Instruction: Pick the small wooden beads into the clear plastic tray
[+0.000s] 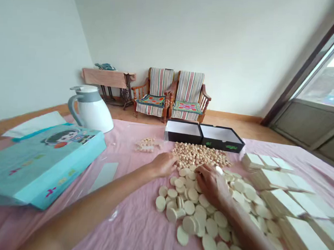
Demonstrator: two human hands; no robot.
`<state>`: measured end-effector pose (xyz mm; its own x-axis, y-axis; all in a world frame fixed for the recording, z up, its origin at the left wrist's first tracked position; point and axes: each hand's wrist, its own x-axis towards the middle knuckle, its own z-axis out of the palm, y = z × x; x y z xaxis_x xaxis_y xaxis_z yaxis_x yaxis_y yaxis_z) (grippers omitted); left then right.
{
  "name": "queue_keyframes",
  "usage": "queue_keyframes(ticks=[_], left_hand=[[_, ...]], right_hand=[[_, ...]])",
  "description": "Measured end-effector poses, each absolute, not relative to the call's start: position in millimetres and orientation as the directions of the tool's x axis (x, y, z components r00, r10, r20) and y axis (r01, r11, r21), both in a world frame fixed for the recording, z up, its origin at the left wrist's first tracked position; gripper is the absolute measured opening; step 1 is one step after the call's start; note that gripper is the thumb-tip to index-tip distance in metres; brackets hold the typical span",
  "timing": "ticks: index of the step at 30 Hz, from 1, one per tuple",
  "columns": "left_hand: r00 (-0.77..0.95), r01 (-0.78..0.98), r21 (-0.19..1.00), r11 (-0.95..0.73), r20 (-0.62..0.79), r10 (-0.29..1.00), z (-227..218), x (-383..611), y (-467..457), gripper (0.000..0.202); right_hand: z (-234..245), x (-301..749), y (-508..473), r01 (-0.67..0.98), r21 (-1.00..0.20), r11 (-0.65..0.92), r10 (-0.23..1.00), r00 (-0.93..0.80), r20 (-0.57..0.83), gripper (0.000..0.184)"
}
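Observation:
My left hand (165, 164) is at the left edge of a heap of small round wooden beads (201, 154), its fingers curled down. What it holds, if anything, is hidden. My right hand (211, 183) reaches over a spread pile of thin round wooden discs (189, 207), fingers bent down where discs and beads meet. Its fingertips are hidden, so I cannot make out what lies in them. Beyond the beads, two shallow black boxes with white insides stand side by side, the left box (183, 128) and the right box (222, 136).
Stacks of square wooden pieces (282, 198) stand at the right. On the left lie a light-blue printed box (51, 164) and a white-grey jug (94, 110). A small bag of beads (148, 144) rests on the pink cloth (135, 215). Two wooden armchairs (189, 92) stand behind.

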<state>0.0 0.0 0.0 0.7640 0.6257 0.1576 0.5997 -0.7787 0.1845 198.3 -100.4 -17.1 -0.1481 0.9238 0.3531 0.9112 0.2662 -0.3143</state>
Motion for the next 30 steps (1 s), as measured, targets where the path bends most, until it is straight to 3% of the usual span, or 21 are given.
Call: queue_keyframes(ticks=[7, 13, 17, 19, 23, 26, 30], left_hand=[[0.537, 0.711, 0.179, -0.68, 0.485, 0.69, 52, -37, 22, 0.008], [0.354, 0.801, 0.23, -0.553, 0.562, 0.747, 61, -63, 47, 0.01], [0.386, 0.729, 0.25, -0.637, 0.619, 0.684, 56, -55, 37, 0.011], [0.516, 0.653, 0.229, -0.722, 0.563, 0.645, 52, -44, 28, 0.011], [0.803, 0.484, 0.142, -0.864, 0.32, 0.502, 33, -21, 13, 0.012], [0.879, 0.424, 0.119, -0.898, 0.186, 0.439, 17, -6, 8, 0.013], [0.885, 0.445, 0.092, -0.891, 0.104, 0.453, 5, 8, 6, 0.019]], right_hand=[[-16, 198, -102, 0.911, -0.308, 0.276, 0.918, -0.156, 0.364, 0.017], [-16, 198, -102, 0.912, -0.303, 0.277, 0.915, -0.154, 0.374, 0.017], [-17, 198, -101, 0.915, -0.302, 0.269, 0.916, -0.146, 0.372, 0.017], [-17, 198, -101, 0.915, -0.302, 0.266, 0.918, -0.144, 0.37, 0.016], [-15, 198, -102, 0.914, -0.305, 0.269, 0.92, -0.149, 0.363, 0.016], [-15, 198, -102, 0.909, -0.314, 0.275, 0.92, -0.154, 0.36, 0.017], [-15, 198, -103, 0.905, -0.321, 0.277, 0.92, -0.154, 0.361, 0.018]])
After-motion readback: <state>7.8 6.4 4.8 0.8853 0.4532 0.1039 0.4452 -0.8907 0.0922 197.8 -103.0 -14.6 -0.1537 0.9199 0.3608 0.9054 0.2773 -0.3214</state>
